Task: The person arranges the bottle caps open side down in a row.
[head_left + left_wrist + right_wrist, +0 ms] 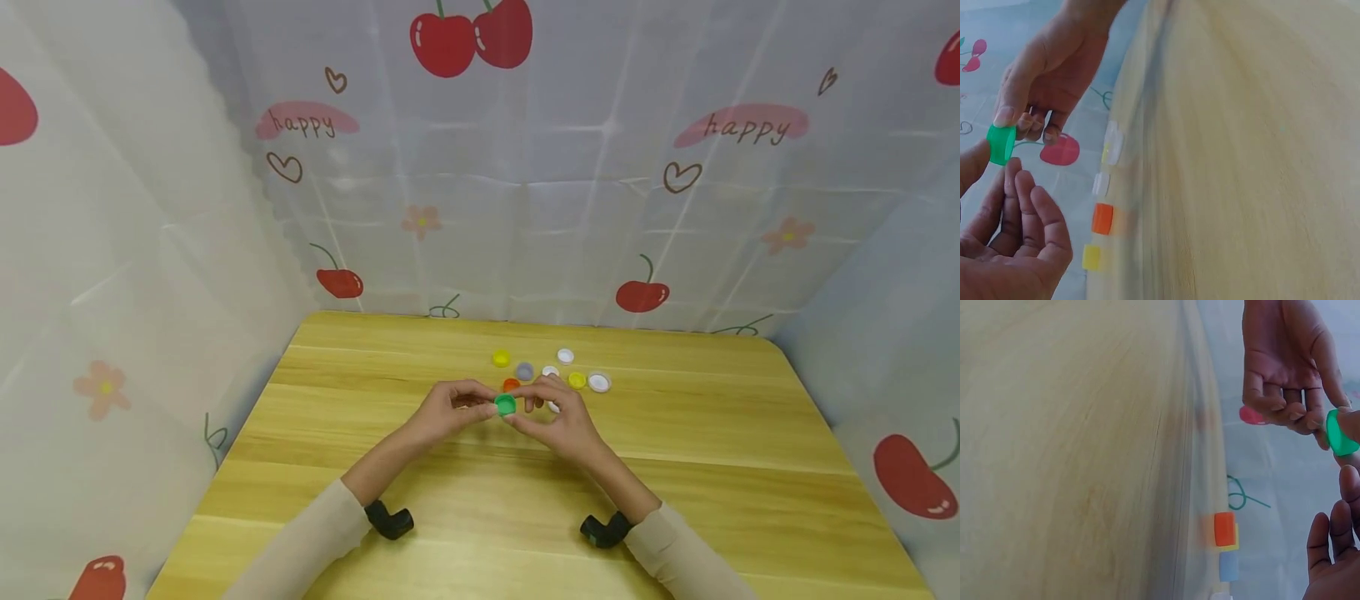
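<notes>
A green bottle cap point(506, 405), its hollow side facing the head camera, is held up above the table between both hands. My left hand point(448, 410) pinches its left side between thumb and fingers. On its other side my right hand point(557, 418) pinches it with thumb and forefinger, the remaining fingers loosely bent. In the left wrist view the green cap point(1001, 145) appears edge-on between the two thumbs. Just behind the hands lies an orange cap point(511, 385), partly covered by them.
On the wooden table point(480, 517), beyond the hands, lie a yellow cap point(501, 357), a grey-blue cap point(525, 371), another yellow cap point(577, 381) and several white caps, one a wider white cap point(599, 382). A cherry-print curtain point(517, 208) surrounds the table.
</notes>
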A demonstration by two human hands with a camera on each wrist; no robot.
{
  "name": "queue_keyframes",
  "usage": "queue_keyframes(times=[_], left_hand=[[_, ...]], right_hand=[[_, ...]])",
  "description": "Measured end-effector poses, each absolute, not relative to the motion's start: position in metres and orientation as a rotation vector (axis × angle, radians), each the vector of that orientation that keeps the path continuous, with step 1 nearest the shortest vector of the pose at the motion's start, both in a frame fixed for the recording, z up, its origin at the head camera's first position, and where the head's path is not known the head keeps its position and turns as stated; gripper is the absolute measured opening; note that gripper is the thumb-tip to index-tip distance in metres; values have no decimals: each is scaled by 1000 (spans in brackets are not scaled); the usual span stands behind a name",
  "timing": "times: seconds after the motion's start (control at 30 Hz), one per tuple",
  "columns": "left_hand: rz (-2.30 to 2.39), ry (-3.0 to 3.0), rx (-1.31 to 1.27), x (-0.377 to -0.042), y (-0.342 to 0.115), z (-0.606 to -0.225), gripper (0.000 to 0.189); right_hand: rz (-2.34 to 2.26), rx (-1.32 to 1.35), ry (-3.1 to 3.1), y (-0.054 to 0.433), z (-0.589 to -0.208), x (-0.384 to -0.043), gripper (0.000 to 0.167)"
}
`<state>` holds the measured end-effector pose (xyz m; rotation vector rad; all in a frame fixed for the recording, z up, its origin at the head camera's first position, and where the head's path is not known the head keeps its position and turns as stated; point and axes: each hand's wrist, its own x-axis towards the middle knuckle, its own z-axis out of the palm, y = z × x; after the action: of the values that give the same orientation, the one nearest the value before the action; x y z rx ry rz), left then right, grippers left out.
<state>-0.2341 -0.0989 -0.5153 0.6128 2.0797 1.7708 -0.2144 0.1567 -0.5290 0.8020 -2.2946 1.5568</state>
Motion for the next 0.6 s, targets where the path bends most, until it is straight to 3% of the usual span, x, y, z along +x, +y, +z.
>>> queue_keyframes(times=[0.2,0.6], left_hand=[[1751,1923,420,-237,-99,-516,31],[1715,1939,399,-236,-95,-515,30]], right_hand=[[1547,828,-2281,157,-530,-214,30],[1511,849,-2303,158,-532,-214,31]])
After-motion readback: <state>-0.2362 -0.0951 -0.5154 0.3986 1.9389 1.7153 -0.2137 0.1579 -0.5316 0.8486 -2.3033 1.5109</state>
